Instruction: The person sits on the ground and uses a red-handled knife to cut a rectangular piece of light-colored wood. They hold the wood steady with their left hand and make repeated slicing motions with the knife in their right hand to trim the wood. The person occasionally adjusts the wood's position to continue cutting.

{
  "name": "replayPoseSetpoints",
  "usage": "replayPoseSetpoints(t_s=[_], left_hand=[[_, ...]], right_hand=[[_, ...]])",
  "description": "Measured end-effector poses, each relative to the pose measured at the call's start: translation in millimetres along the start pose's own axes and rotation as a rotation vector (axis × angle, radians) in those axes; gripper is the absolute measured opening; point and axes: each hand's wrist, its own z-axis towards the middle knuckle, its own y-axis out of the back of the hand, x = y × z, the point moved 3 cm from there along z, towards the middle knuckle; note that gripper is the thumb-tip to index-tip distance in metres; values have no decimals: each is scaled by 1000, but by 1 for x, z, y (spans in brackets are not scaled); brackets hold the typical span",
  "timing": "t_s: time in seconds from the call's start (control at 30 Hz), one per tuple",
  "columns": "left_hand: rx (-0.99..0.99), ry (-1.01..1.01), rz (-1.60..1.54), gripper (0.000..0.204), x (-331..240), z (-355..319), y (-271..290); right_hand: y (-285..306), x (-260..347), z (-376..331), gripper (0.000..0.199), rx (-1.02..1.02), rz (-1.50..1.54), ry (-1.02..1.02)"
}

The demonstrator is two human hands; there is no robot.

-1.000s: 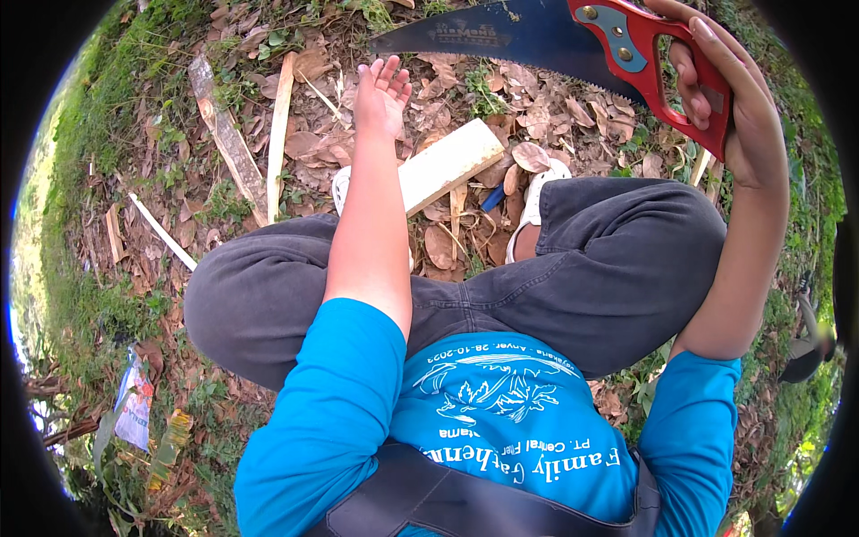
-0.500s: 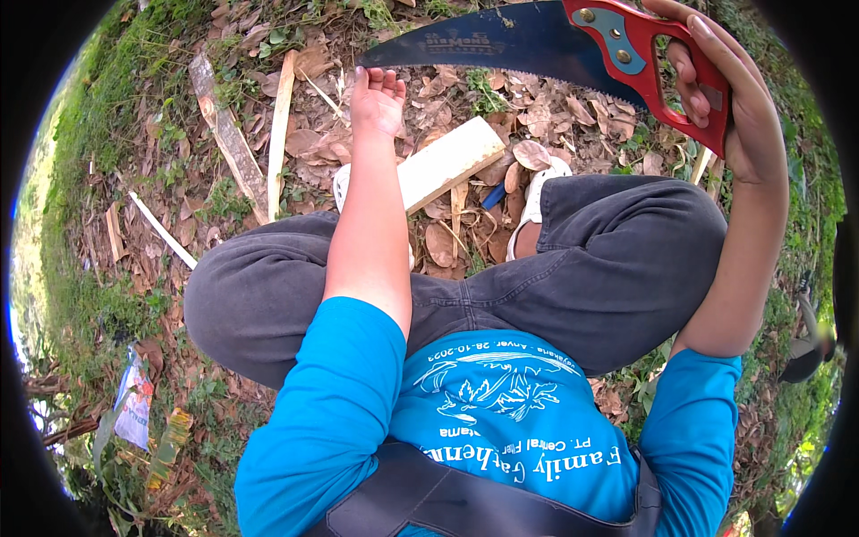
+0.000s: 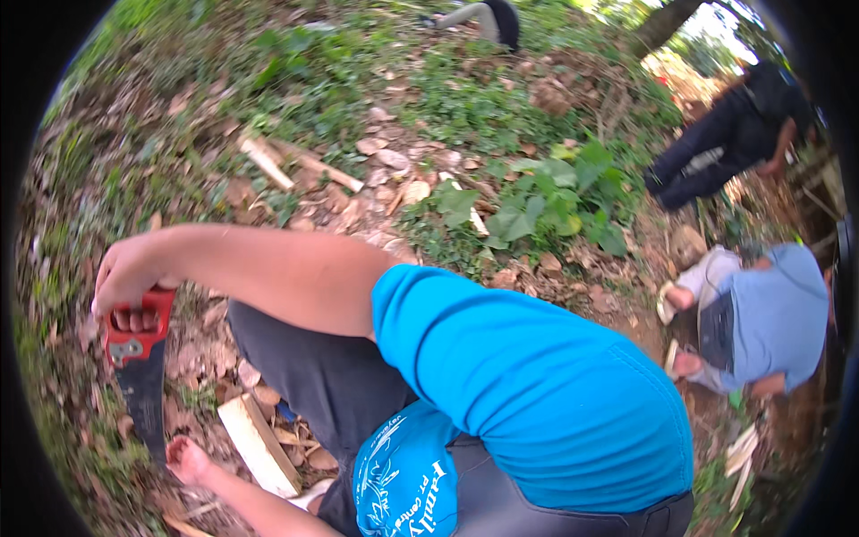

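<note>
A handsaw [image 3: 143, 389] with a red handle and dark blade hangs point-down at the left of the view. My right hand [image 3: 134, 273] is closed round its handle, with fingers through the grip opening. At the blade's tip is my left hand [image 3: 190, 461], its fingers curled and seemingly pinching the tip; blur softens the contact. A pale wooden block [image 3: 259, 445] lies just right of my left hand, beside my dark-trousered leg [image 3: 318, 367].
Wood strips [image 3: 304, 161] lie among leaves ahead. Low green plants [image 3: 546, 197] grow farther right. At the right, a person in a light blue shirt [image 3: 774, 313] is low to the ground, and another in dark clothes [image 3: 738, 134] is beyond. Split wood [image 3: 741, 452] lies lower right.
The view has swung to the right, so the saw and both hands now appear at the left and other people have come into view. The saw is still held at its handle.
</note>
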Motion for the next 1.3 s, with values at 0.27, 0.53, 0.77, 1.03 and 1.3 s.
replayPoseSetpoints(t_s=[0.27, 0.53, 0.77, 1.03, 1.3], left_hand=[[-309, 71, 73, 45, 97, 63, -23], [-332, 145, 148, 53, 131, 98, -29], [-498, 209, 271, 28, 132, 63, 4], [-436, -159, 1753, 31, 118, -38, 15], [-312, -45, 2473, 86, 78, -77, -5]], right_hand=[[64, -26, -36, 15, -329, 48, -13], [110, -39, -38, 18, -495, 36, -49], [91, -35, -41, 17, -546, -38, 44], [63, -12, -30, 6, -618, 251, 264], [-6, 17, -9, 18, -553, 135, 304]])
